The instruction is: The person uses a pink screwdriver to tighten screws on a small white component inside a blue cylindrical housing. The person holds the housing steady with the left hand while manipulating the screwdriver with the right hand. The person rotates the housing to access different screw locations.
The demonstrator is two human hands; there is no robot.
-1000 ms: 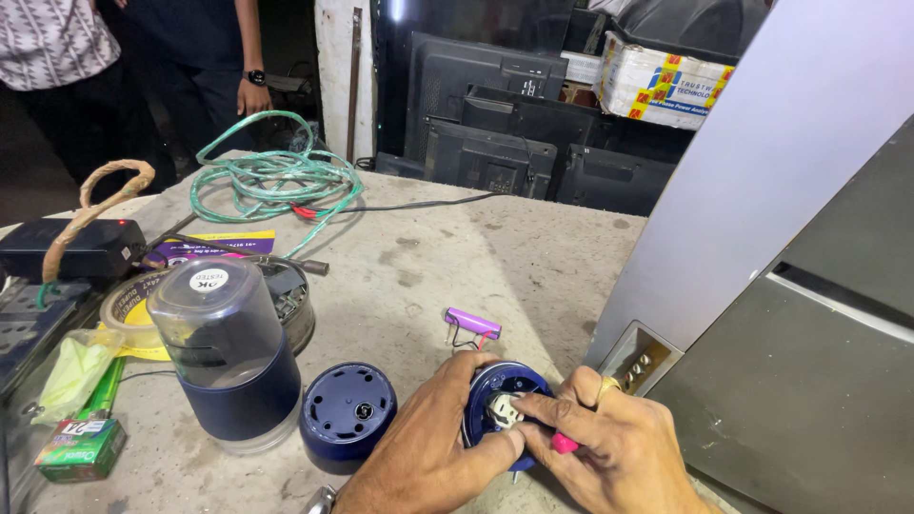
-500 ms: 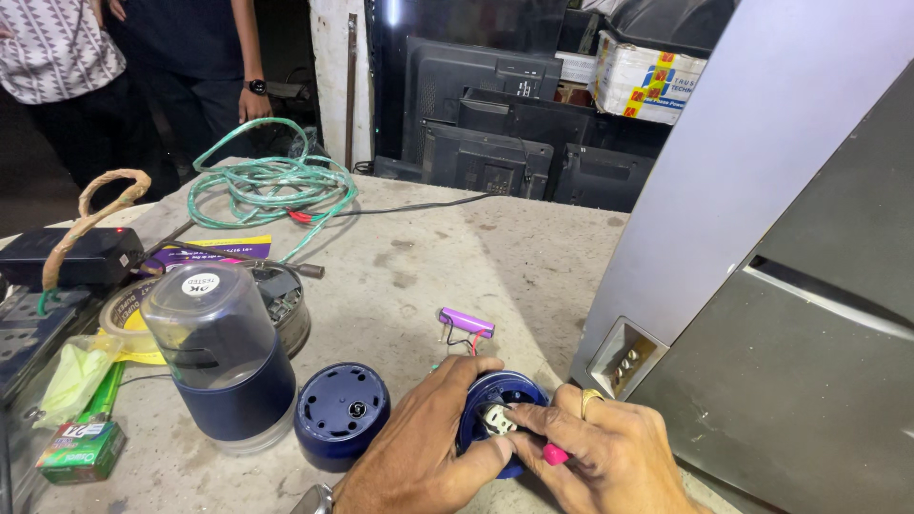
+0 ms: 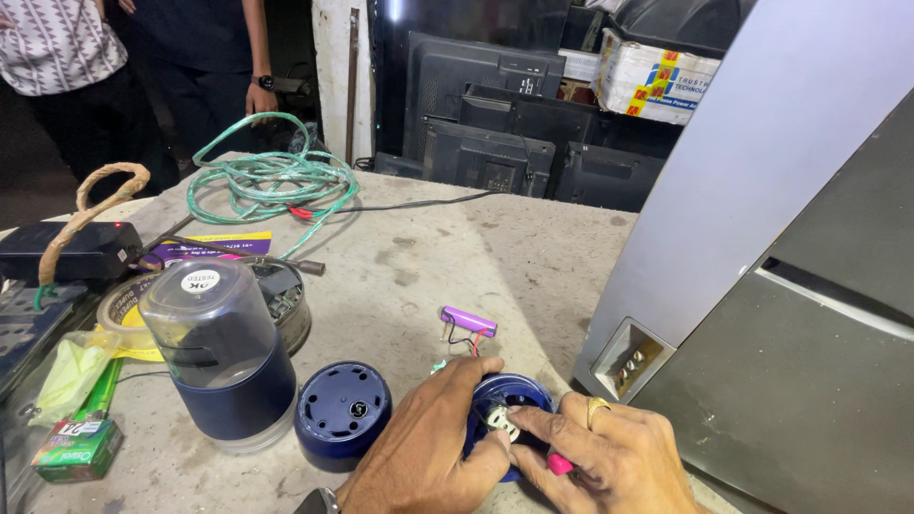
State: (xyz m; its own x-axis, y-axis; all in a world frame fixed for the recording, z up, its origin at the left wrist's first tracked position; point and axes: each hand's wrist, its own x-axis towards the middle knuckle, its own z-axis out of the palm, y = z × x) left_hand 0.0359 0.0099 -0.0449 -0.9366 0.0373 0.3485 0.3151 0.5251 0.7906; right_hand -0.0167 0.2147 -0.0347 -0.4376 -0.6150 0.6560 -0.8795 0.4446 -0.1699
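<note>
My left hand (image 3: 428,452) grips the left side of a round dark blue base part (image 3: 519,395) lying open on the concrete table. My right hand (image 3: 609,457), a ring on one finger, pinches a small white part (image 3: 500,419) inside that base and holds a pink-handled tool (image 3: 560,464). A purple cylindrical battery (image 3: 468,321) with thin wires lies just behind the base. A separate dark blue round cover (image 3: 343,414) sits to the left, next to a small blender jar with a clear dome and blue body (image 3: 224,352).
A green coiled cable (image 3: 271,181), a roll of tape (image 3: 124,305), a black box (image 3: 67,249), a green packet (image 3: 76,447) and a purple strip lie on the left. A large grey appliance panel (image 3: 762,238) leans at the right. Two people stand behind the table.
The view has shifted slightly. Both hands stay on the blue base, with the right fingers moved a little over the white part.
</note>
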